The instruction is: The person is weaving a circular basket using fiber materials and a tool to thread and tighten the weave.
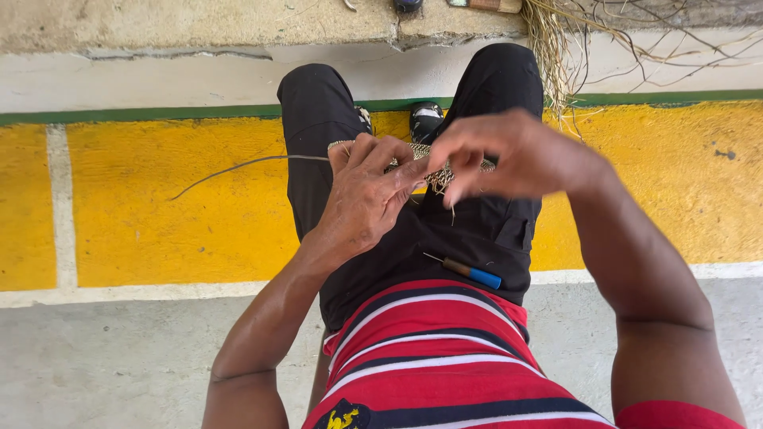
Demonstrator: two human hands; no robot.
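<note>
Closely, both hands' fingers pinching woven straw strip (433, 171), loose fibre strand (238, 167)

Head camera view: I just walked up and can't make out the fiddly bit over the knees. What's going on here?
A seated person in black trousers works a narrow woven strip of pale straw-like fibre over their knees. The left hand pinches it, with one long loose strand trailing off to the left. The right hand is blurred at the strip's other end. A small blue-handled tool lies on the lap.
</note>
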